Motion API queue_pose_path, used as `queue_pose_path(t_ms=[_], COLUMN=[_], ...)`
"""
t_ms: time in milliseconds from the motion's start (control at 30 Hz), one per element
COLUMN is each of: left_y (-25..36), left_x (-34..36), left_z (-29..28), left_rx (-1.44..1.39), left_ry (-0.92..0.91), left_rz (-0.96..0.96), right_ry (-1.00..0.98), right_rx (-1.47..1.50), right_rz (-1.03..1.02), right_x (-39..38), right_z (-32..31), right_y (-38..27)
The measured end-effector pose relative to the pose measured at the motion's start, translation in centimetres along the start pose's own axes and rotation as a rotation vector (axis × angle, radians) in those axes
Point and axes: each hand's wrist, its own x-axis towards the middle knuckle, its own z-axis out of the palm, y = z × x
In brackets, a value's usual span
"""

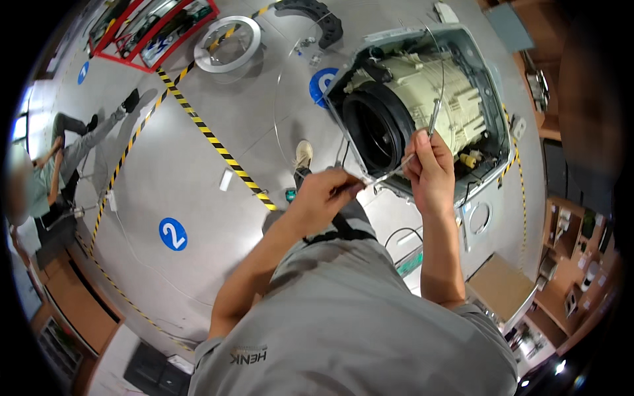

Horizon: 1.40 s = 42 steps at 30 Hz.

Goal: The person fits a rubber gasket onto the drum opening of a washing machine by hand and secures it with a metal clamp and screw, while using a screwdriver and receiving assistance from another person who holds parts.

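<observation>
Drum [422, 99] inside open casing [492, 79]; ring [228, 43] far left.

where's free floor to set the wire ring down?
Bare grey floor left of the hazard tape, around the blue disc. Crowded by the washer: its drum, white ring, black gasket piece. Both hands hold the wire ring.

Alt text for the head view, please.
Both hands, left hand and right hand, grip a thin wire hoop above an opened washing machine lying on a grey floor; another person sits far left.
</observation>
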Motion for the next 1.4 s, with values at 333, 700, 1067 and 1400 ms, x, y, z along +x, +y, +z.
queue_pose_path(t_ms=[333,700,1067,1400], left_y=[-0.2,-13.4,-21.5,-30.4], left_x=[11.9,22.9,31.6,34.0], left_z=[-2.0,-6.5,-5.2,-5.8], left_rx=[0.362,0.462,0.13,0.069], left_ry=[-0.315,-0.218,-0.444,-0.426], left_rz=[0.12,0.082,-0.436,-0.552], right_ry=[0.417,0.622,0.62,0.95], right_rx=[-0.112,-0.969,-1.02,-0.792], right_rz=[-0.051,0.097,0.357,0.47], right_x=[1.8,-3.1,-3.8,-3.3], right_z=[-3.4,-0.6,3.3,-3.8], right_y=[-2.2,-4.3,-1.0,16.6])
